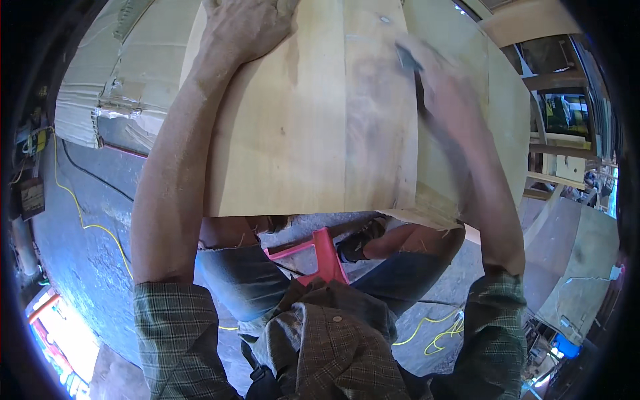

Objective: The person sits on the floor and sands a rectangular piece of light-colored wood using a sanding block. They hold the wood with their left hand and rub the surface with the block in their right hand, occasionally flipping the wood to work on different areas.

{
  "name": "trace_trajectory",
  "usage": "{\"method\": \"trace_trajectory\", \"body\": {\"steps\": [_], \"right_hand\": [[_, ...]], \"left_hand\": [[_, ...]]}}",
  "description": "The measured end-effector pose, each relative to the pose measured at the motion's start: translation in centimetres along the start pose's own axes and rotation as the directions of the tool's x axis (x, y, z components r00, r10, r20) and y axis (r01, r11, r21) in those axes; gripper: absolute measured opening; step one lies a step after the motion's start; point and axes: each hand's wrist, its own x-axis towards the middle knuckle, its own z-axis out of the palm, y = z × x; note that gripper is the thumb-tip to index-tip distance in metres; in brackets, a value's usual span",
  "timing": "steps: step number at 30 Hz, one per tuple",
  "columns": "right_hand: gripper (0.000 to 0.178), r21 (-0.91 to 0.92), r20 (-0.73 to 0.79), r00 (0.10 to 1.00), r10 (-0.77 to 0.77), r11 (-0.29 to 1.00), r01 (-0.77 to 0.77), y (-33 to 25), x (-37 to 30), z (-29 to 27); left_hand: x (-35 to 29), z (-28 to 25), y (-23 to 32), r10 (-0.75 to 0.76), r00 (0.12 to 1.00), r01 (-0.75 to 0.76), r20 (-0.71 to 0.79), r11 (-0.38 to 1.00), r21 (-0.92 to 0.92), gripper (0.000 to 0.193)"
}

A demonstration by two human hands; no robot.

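A pale wooden board [280, 133], made of joined planks, lies across the area above my knees. My left hand [250, 27] rests on its far left part, laid over the wood; the fingertips run out of view at the top. At the board's right side my right hand [443, 80] is smeared by motion. Its fingers are closed on a small dark grey-green piece [408, 59], whose kind I cannot make out. Dark smudges and a few knots mark the plank beside that hand.
Flattened cardboard [153, 50] lies at the far left. Between my legs stands a pink plastic stool [323, 257]. Yellow cords [83, 223] trail over the grey floor [87, 180]. Wooden frames [557, 81] stand at the far right, above a leaning panel [577, 257].
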Motion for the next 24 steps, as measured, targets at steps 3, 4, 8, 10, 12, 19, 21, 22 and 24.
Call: {"method": "trace_trajectory", "body": {"steps": [3, 4, 8, 10, 12, 19, 21, 22, 24], "right_hand": [[0.042, -0.046, -0.033, 0.998, -0.056, 0.997, 0.054, -0.5, -0.2, 0.2], [0.04, -0.068, -0.038, 0.996, -0.076, 0.995, 0.073, -0.7, -0.2, 0.3], [0.035, -0.077, -0.011, 1.0, 0.026, 0.997, -0.026, 1.5, 1.1, 0.5], [0.034, 0.021, 0.004, 0.996, 0.087, 0.996, -0.087, -0.6, 1.0, 0.5], [0.035, -0.031, -0.017, 0.999, 0.036, 0.999, -0.037, -1.6, -0.5, -0.2], [0.038, -0.04, 0.001, 0.998, 0.065, 0.997, -0.065, 0.0, 2.0, 0.2], [0.038, -0.012, -0.068, 0.997, 0.024, 1.0, -0.025, -1.5, 0.4, 0.2], [0.038, 0.006, -0.102, 0.995, 0.002, 1.0, -0.001, -2.2, 0.0, 0.4], [0.036, 0.057, -0.126, 0.991, 0.046, 0.998, -0.039, -2.1, -0.2, 0.5]], "left_hand": [[-0.1, 0.3, -0.4, -0.009, 1.0, 0.01, -0.021, 1.0, 0.011, 0.038], [-0.2, 0.0, -0.5, -0.012, 1.0, 0.012, -0.006, 1.0, 0.003, 0.038], [0.4, -0.6, 0.3, 0.084, 0.993, -0.085, 0.078, 0.996, 0.009, 0.038], [-0.2, -0.3, 0.1, -0.054, 0.998, 0.054, 0.016, 0.999, -0.002, 0.038], [0.0, 0.0, 0.0, -0.051, 0.998, 0.051, 0.022, 0.999, -0.008, 0.038], [0.0, 0.7, -0.3, -0.005, 0.999, 0.004, -0.043, 1.0, -0.018, 0.04], [-0.1, 0.5, -0.2, -0.02, 1.0, 0.019, -0.021, 1.0, -0.012, 0.04], [-0.3, 0.3, -0.4, -0.031, 0.999, 0.031, -0.008, 1.0, -0.005, 0.04], [-0.1, -0.1, -0.2, -0.028, 0.999, 0.028, 0.019, 1.0, 0.004, 0.04]]}}
